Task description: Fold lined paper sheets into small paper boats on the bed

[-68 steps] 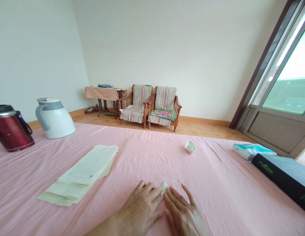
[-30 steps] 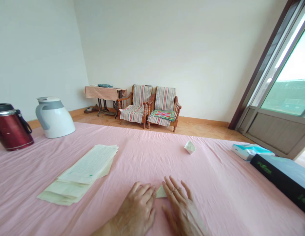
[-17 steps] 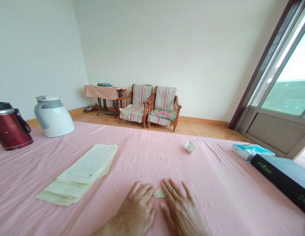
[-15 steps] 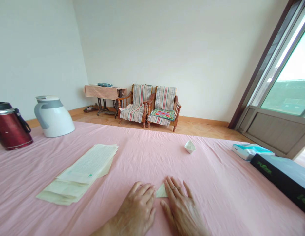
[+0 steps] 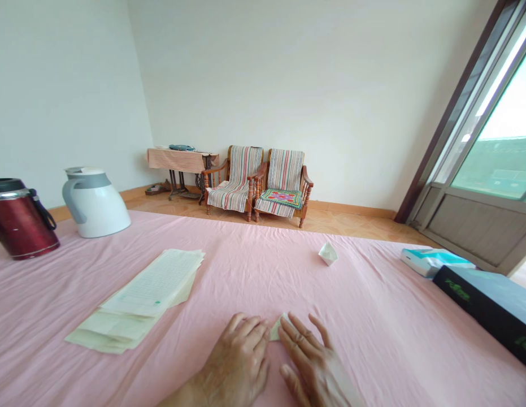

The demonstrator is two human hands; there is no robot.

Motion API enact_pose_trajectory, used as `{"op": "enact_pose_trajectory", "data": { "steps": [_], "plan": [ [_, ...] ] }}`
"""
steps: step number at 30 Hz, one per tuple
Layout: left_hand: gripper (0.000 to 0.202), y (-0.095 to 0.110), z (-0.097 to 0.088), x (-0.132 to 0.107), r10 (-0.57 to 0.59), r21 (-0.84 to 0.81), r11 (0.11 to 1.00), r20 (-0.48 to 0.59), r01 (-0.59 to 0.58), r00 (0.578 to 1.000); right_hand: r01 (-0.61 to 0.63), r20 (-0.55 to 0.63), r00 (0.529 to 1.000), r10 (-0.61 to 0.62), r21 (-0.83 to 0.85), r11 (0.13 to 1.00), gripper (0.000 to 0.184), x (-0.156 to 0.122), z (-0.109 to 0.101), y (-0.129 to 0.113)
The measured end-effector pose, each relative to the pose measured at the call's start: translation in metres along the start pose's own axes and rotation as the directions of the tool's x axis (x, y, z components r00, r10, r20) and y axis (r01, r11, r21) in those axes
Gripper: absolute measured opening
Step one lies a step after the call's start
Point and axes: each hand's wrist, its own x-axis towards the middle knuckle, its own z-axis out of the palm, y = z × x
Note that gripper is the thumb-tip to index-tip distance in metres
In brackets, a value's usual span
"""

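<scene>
A small piece of folded pale green paper (image 5: 275,330) lies on the pink cloth between my hands. My right hand (image 5: 311,356) rests flat over its right part, fingers stretched out on the paper and the thumb apart. At the paper's left edge lies my left hand (image 5: 241,356), palm down with its fingers slightly bent and close together; whether it touches the paper's corner is hard to tell. Most of the paper's right side is hidden under my right fingers. Farther off stands a small folded paper boat (image 5: 328,254).
A stack of lined paper sheets (image 5: 139,299) lies to the left on the pink cloth (image 5: 246,260). Behind it stand a white jug (image 5: 99,206) and a red thermos (image 5: 23,220). On the right are a tissue pack (image 5: 434,261) and a black box (image 5: 478,305).
My right hand has slid slightly down and its fingers have shifted across the folded paper, so the paper's top tip now shows. My left hand stays nearly in place.
</scene>
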Motion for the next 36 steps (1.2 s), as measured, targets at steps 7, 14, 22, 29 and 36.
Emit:
{"op": "enact_pose_trajectory", "data": {
  "steps": [7, 14, 22, 29, 36],
  "plan": [
    [0.029, -0.001, 0.003, -0.002, -0.012, -0.007, 1.0, -0.001, 0.012, 1.0, -0.004, 0.013, 1.0, 0.004, -0.032, 0.999, 0.035, -0.005, 0.008, 0.002],
    [0.031, -0.001, -0.001, -0.001, -0.031, -0.055, 0.998, -0.019, 0.03, 0.999, -0.119, -0.09, 0.99, 0.111, -0.08, 0.99, 0.028, -0.014, 0.017, 0.003],
    [0.034, 0.001, 0.003, 0.001, -0.174, -0.225, 0.961, -0.042, 0.16, 0.984, -0.351, -0.103, 0.927, 0.361, 0.103, 0.931, 0.026, -0.013, 0.022, 0.001],
    [0.012, -0.004, 0.004, 0.017, -0.283, -0.287, 0.917, 0.025, 0.278, 0.959, -0.407, -0.015, 0.908, 0.418, 0.207, 0.89, 0.021, -0.007, 0.02, 0.004],
    [0.013, -0.007, 0.008, 0.018, -0.311, -0.39, 0.874, 0.01, 0.29, 0.95, -0.367, -0.077, 0.917, 0.391, 0.221, 0.904, 0.033, -0.005, 0.021, 0.004]
  ]
}}
